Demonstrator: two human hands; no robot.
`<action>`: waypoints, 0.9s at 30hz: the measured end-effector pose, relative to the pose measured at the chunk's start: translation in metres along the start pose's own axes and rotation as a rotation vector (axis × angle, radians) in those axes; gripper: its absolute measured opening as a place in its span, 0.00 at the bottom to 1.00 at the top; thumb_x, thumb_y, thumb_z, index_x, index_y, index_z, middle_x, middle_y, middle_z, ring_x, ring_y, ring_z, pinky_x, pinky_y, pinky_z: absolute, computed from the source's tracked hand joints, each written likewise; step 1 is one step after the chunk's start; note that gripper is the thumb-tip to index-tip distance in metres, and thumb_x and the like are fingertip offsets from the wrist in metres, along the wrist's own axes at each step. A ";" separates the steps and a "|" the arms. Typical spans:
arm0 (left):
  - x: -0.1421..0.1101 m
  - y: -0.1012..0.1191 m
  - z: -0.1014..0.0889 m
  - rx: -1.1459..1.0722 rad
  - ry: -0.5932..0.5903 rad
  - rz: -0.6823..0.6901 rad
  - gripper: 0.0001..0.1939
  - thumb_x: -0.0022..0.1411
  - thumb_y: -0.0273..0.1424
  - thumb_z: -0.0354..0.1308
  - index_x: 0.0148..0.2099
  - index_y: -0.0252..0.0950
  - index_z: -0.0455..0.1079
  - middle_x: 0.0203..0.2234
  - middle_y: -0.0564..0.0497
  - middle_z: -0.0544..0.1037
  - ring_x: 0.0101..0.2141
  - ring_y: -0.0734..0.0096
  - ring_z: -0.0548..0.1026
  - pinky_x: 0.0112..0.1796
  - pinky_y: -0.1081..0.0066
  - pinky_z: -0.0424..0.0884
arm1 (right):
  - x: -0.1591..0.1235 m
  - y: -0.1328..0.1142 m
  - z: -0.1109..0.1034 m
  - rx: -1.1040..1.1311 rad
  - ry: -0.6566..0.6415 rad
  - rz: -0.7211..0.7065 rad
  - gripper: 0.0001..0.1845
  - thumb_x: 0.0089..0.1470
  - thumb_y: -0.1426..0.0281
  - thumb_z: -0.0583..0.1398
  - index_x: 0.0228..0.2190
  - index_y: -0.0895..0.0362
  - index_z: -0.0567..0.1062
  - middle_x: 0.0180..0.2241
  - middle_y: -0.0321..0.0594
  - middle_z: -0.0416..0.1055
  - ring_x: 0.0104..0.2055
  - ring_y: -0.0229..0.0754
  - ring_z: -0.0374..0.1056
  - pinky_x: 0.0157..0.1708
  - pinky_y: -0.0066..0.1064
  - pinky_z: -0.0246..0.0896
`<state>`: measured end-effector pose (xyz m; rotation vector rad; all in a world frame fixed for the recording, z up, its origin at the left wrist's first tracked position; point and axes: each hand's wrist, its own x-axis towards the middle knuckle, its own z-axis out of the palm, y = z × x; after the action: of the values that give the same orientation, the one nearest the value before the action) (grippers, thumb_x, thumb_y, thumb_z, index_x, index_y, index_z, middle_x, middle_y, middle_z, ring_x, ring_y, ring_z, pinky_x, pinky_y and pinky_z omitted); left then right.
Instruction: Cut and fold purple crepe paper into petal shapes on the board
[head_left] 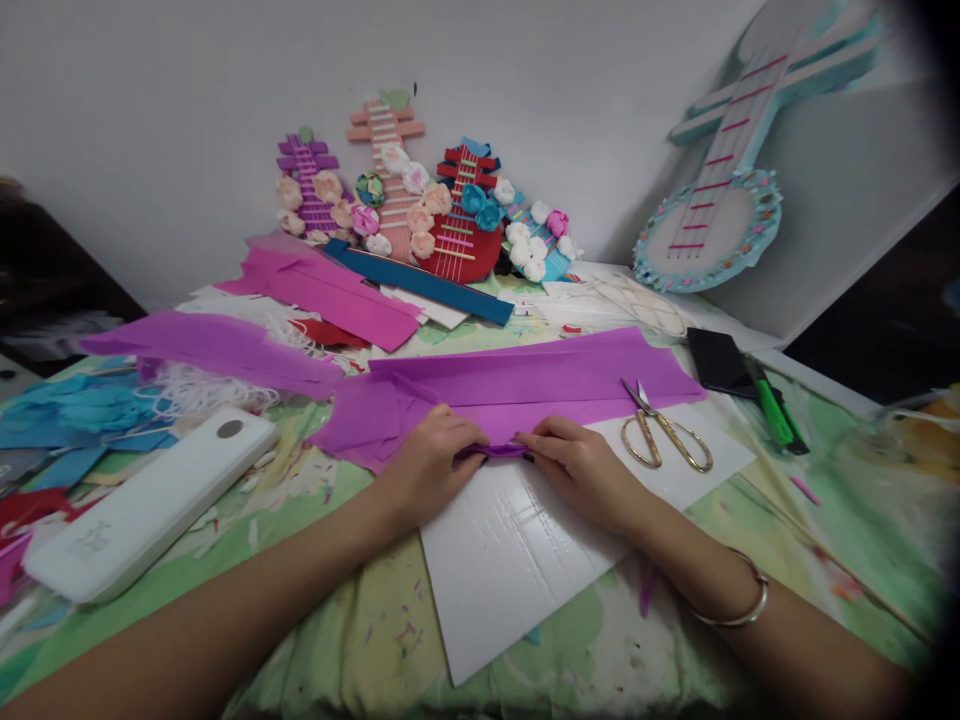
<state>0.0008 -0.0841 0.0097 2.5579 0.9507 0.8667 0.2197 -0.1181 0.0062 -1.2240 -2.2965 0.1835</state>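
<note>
My left hand (439, 460) and my right hand (574, 462) face each other over a white board (502, 580). Both have their fingers closed on a narrow folded strip of purple paper (504, 452), the left pinching one end and the right the other. Behind the strip lies a larger purple paper sheet (525, 375), creased along its length. Gold-handled scissors (664, 425) rest to the right of my right hand, blades slightly apart, partly over the board and the purple sheet. A bangle circles my right wrist.
A white oblong device (154, 505) lies at left beside blue paper scraps (82, 410). Magenta sheets (322, 290) and a dark blue strip (427, 282) are farther back. A green cutter (772, 410) and a black phone-like object (721, 362) sit at right. Decorated paper instruments (461, 225) lean against the wall.
</note>
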 end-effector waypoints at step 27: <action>0.000 -0.005 0.005 0.013 0.014 0.134 0.11 0.64 0.26 0.55 0.45 0.37 0.76 0.29 0.48 0.76 0.34 0.66 0.66 0.35 0.67 0.65 | 0.001 0.004 0.002 0.141 0.059 0.052 0.14 0.55 0.78 0.58 0.42 0.60 0.78 0.35 0.44 0.74 0.34 0.40 0.70 0.36 0.31 0.66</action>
<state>0.0013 -0.0809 0.0032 2.6547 0.7987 0.9179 0.2211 -0.1150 0.0041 -1.2013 -2.1635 0.3182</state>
